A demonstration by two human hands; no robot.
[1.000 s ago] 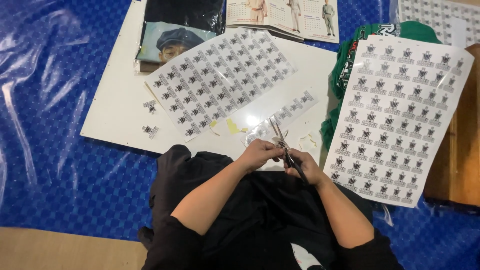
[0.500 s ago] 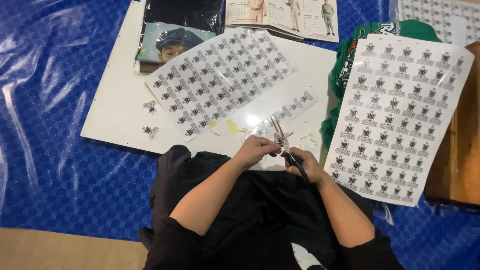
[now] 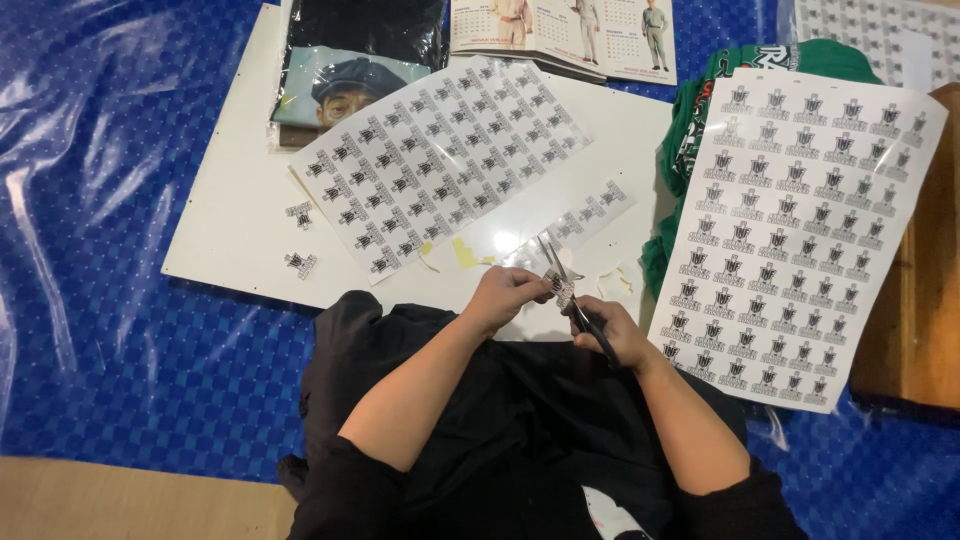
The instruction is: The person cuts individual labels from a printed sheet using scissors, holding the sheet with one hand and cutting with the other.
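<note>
- Looking down from the head view, the right hand point(image 3: 612, 335) grips a pair of scissors point(image 3: 568, 290), fingers closed around the dark handles, blades pointing up and away from the body.
- The left hand point(image 3: 505, 297) is closed in a pinch on a small sticker piece point(image 3: 556, 283), held right at the blades; the two hands sit just beside each other above the lap.
- Both hands hover over the near edge of a white board point(image 3: 240, 230) that lies on a blue plastic sheet point(image 3: 110, 300) covering the floor.
- A narrow strip of stickers point(image 3: 590, 212) lies on the board just beyond the blades, with small paper scraps point(image 3: 612, 282) and a yellowish offcut point(image 3: 464, 252) close by.
- A large sticker sheet point(image 3: 440, 160), printed with rows of black and white emblems, rests tilted across the middle of the board.
- Two cut-out stickers point(image 3: 299, 238) lie apart on the board's left part.
- A second full sticker sheet point(image 3: 800, 215) lies to the right, partly over a green cloth point(image 3: 700, 120).
- A dark packet with a printed picture point(image 3: 355, 60) and an open calendar point(image 3: 560, 35) sit at the far edge of the board.
- A wooden surface point(image 3: 925, 300) shows at the right edge.
- The person wears black sleeves, and black fabric point(image 3: 520, 410) covers the lap.
</note>
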